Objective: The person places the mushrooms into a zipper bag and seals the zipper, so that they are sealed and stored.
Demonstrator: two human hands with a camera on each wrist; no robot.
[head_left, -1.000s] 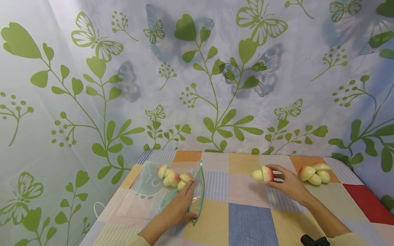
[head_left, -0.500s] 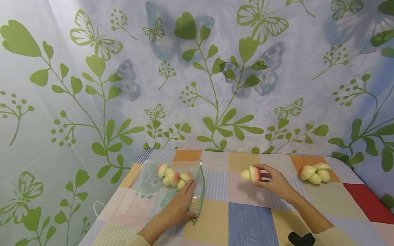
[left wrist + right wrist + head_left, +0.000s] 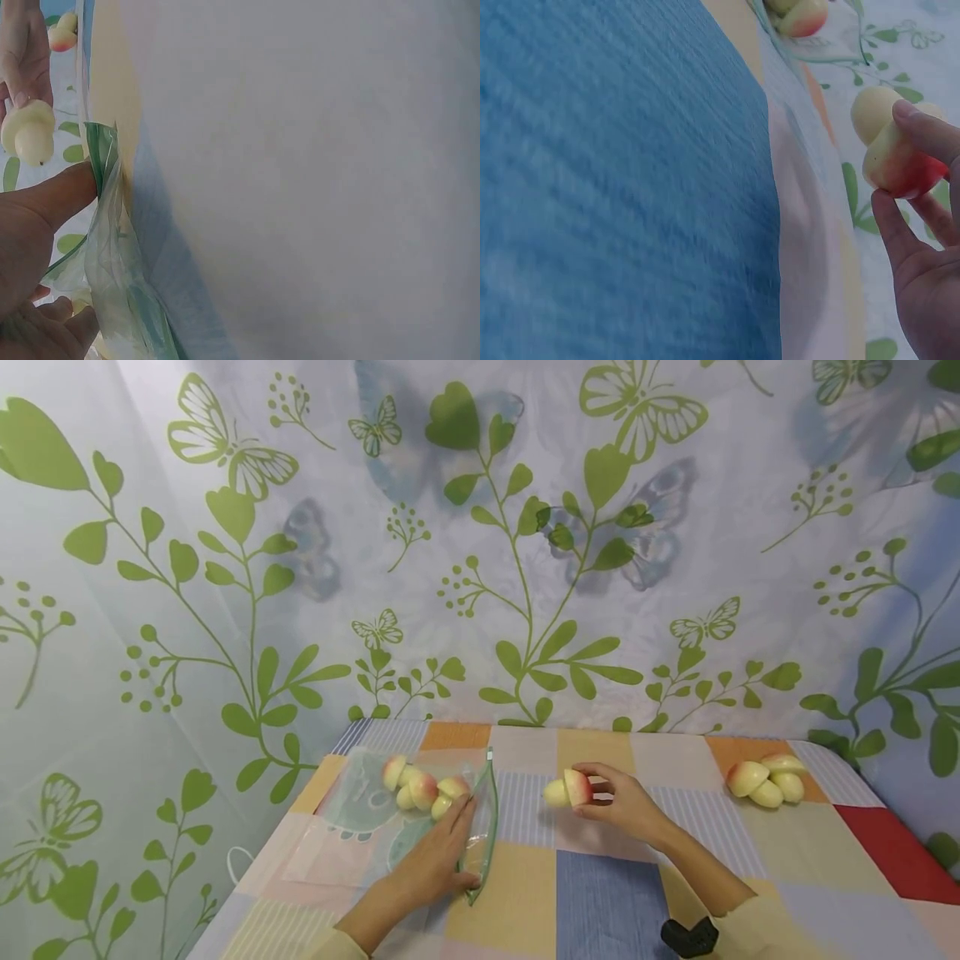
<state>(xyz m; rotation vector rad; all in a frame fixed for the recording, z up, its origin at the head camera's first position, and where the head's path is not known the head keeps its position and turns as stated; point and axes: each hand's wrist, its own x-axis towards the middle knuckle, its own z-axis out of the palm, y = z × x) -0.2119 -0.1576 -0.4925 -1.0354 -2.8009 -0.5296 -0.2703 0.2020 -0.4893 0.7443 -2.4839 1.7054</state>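
Note:
In the head view my right hand (image 3: pixel 626 806) holds a toy mushroom (image 3: pixel 568 789), pale yellow with a red-tinged cap, above the patchwork cloth. Its thumb and fingertips grip the cap (image 3: pixel 904 161), and the stem points left, toward a clear zip bag (image 3: pixel 352 806) with a green zip edge (image 3: pixel 492 827). My left hand (image 3: pixel 431 860) holds this bag at its mouth, the thumb at the green edge (image 3: pixel 101 146) in the left wrist view. Several similar mushrooms (image 3: pixel 423 792) show inside the bag; the left fingers partly cover the nearest.
Another cluster of toy mushrooms (image 3: pixel 767 782) lies at the right rear of the table. A patchwork cloth (image 3: pixel 607 902) covers the tabletop. Behind it hangs a curtain (image 3: pixel 480 610) printed with leaves and butterflies. A white cord loop (image 3: pixel 238 862) shows at the table's left side.
My right hand has moved left with the mushroom, from near the right cluster toward the bag. The left hand and the bag stay in place.

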